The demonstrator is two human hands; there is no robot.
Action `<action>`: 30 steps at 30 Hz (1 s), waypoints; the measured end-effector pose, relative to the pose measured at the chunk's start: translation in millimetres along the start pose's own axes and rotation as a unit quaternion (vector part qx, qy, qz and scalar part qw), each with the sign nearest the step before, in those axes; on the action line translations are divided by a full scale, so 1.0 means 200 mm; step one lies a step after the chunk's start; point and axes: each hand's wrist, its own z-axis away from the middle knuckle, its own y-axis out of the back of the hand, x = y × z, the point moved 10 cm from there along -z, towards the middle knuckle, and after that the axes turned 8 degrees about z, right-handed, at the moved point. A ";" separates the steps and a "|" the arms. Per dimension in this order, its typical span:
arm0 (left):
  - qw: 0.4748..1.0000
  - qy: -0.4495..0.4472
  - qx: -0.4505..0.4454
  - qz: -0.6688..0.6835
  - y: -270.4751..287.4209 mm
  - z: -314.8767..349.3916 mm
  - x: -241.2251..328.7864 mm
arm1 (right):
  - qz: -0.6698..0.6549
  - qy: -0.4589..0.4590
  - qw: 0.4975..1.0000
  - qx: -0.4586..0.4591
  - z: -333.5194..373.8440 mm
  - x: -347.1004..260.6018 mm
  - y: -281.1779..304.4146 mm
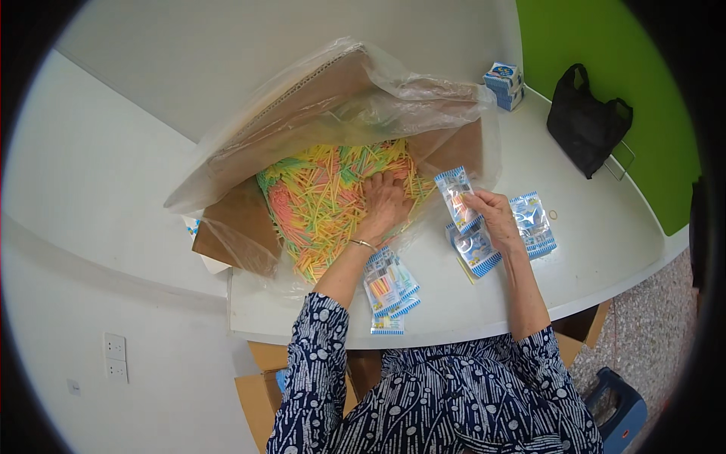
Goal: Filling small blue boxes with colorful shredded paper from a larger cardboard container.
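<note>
My left hand (384, 206) reaches into a cardboard box (446, 147) lined with clear plastic. Its fingers rest among a heap of thin pastel sticks (318, 200) in yellow, green, pink and orange, slightly apart, with the tips partly sunk from sight. My right hand (495, 216) is shut on a small blue-and-white packet (456, 198) with a see-through front, pinched by thumb and fingers. Beneath that hand lie more such packets (476, 248), and another group of packets (532, 219) is just to the right. Several filled-looking packets (391, 284) lie beside my left forearm.
Clear plastic sheeting (340, 125) spreads over the raised box flaps. Small blue-and-white boxes (504, 85) are stacked at the back right, near a black bag (586, 121). A rubber band (553, 215) lies on the white table (605, 250). Open cartons (261, 393) stand below its front edge.
</note>
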 end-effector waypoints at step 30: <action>0.864 0.232 0.116 0.432 0.28 -0.03 -0.35 | 0.068 -0.032 0.996 -0.056 0.04 0.03 -0.22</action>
